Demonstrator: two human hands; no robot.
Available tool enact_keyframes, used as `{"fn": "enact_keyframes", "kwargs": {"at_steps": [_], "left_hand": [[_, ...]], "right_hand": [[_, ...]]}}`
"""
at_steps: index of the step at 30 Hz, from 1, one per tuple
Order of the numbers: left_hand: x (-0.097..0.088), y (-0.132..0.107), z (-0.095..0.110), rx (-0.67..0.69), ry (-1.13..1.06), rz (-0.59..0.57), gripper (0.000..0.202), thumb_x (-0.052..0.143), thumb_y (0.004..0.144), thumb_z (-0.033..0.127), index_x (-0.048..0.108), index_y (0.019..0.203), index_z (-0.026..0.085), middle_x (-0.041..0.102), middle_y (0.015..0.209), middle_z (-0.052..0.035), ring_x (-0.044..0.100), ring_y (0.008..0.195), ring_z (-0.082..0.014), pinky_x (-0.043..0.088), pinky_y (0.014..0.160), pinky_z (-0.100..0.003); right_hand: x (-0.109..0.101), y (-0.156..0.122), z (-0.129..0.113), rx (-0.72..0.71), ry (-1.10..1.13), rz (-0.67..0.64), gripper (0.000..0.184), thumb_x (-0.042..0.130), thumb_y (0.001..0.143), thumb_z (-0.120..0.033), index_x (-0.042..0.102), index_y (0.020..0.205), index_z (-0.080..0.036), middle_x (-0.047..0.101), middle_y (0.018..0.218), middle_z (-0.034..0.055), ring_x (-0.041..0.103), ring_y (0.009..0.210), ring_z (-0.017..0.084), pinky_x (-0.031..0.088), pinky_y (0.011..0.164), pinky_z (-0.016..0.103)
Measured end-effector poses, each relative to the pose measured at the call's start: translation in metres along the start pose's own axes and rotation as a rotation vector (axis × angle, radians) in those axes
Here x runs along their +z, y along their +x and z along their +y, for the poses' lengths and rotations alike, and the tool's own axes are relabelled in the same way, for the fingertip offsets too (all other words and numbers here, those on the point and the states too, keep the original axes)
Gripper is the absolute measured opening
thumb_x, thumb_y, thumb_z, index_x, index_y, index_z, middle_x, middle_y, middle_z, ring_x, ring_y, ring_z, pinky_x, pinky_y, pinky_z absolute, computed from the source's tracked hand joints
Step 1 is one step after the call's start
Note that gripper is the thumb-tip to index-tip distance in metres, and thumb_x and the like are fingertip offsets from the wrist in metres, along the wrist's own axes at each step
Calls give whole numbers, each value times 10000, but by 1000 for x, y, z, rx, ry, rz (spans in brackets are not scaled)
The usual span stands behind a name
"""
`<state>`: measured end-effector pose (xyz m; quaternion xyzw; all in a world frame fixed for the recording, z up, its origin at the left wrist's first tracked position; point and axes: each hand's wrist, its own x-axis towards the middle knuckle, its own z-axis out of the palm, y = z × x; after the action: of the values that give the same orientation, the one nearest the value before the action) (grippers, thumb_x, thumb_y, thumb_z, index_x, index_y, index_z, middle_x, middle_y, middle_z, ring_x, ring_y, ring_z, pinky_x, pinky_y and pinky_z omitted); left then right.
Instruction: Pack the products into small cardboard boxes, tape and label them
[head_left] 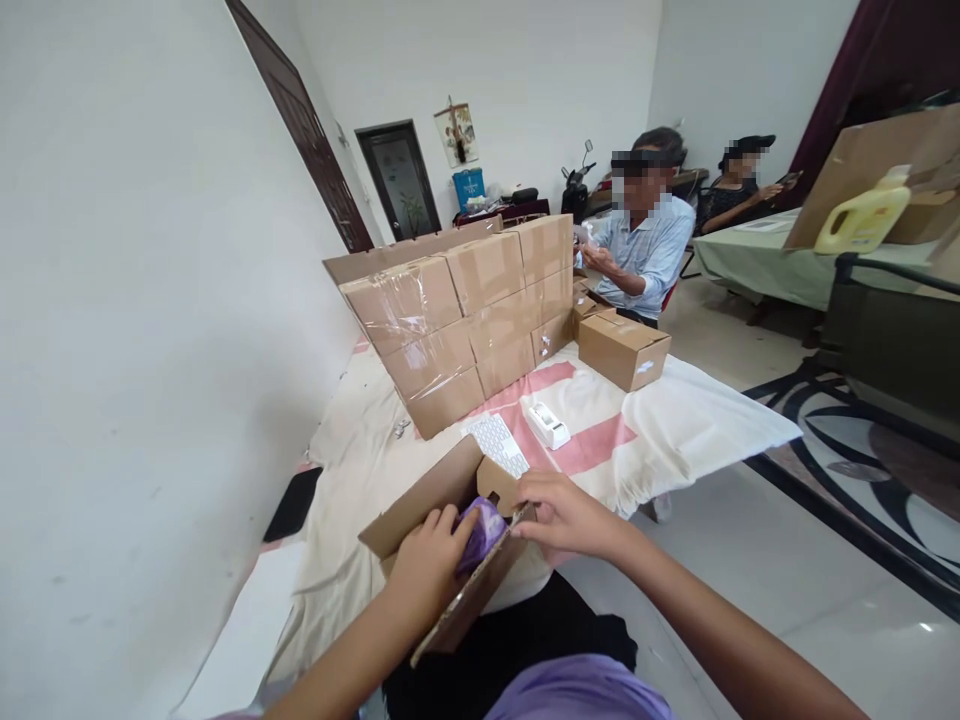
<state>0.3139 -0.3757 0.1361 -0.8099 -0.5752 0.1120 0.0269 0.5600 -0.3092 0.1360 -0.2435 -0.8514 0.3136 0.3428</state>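
Observation:
An open cardboard box [431, 490] stands at the near edge of the cloth-covered table, its long flaps raised. Inside it lies a shiny purple packet [486, 530]. My left hand [433, 560] reaches into the box with its fingers curled over the packet; the fingertips are partly hidden. At the right end, my right hand [559, 512] pinches the box's edge between thumb and fingers. Just beyond the box lie a sheet of printed labels [496, 445] and a white handheld device [549, 425].
Taped cartons [484, 310] form a stacked wall across the table. A closed carton [624, 350] sits to their right. Behind it a co-worker [649, 235] handles something small. A black flat object [294, 503] lies at left by the wall. A yellow jug [862, 215] stands on another table.

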Motion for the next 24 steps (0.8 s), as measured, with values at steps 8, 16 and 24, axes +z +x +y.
{"fn": "enact_keyframes", "kwargs": {"at_steps": [8, 16, 24], "left_hand": [[21, 1, -13, 182, -103, 168, 533, 574, 927, 126, 603, 1399, 372, 639, 1366, -71, 628, 1218, -309, 532, 1034, -472], [-2, -3, -49, 350, 123, 107, 562, 598, 934, 200, 527, 1467, 363, 700, 1122, -82, 702, 642, -188, 572, 597, -298], [14, 2, -114, 161, -400, 738, 307, 411, 1050, 283, 681, 1187, 232, 772, 989, -46, 737, 884, -173, 587, 769, -263]], "right_hand": [[37, -22, 5, -95, -378, -108, 278, 613, 991, -395, 666, 807, -194, 651, 771, 27, 576, 730, 176, 376, 682, 321], [47, -9, -21, -259, -290, 128, 296, 595, 1013, -395, 620, 791, -200, 620, 720, 7, 521, 677, 152, 354, 639, 320], [68, 16, 7, 238, 175, 373, 241, 667, 920, -314, 635, 1147, -236, 659, 950, 35, 606, 847, 188, 487, 752, 317]]}}
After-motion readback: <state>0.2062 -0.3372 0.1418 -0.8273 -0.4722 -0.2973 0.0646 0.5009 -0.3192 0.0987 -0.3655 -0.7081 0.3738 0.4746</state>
